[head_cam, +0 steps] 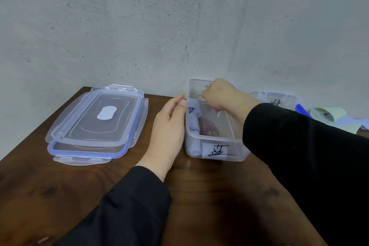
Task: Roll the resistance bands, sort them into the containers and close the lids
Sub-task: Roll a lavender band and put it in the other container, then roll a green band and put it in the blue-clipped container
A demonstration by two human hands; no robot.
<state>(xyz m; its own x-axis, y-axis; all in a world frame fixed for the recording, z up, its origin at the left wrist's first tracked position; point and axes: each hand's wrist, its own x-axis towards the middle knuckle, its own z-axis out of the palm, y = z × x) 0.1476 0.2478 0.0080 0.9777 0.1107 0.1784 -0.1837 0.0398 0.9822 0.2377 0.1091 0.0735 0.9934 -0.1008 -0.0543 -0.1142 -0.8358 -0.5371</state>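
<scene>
mid-task: rolled lilac bands (193,115) lie in the open box (215,158); left hand (169,126) flat, steadying its wall; right hand (218,94) curled inside, grasp unclear; lids (95,122) off, loose bands (327,116) remain

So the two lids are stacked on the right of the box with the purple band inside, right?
No, the two lids are stacked on the left of the box, as the head view shows. The purple band is inside.
</scene>
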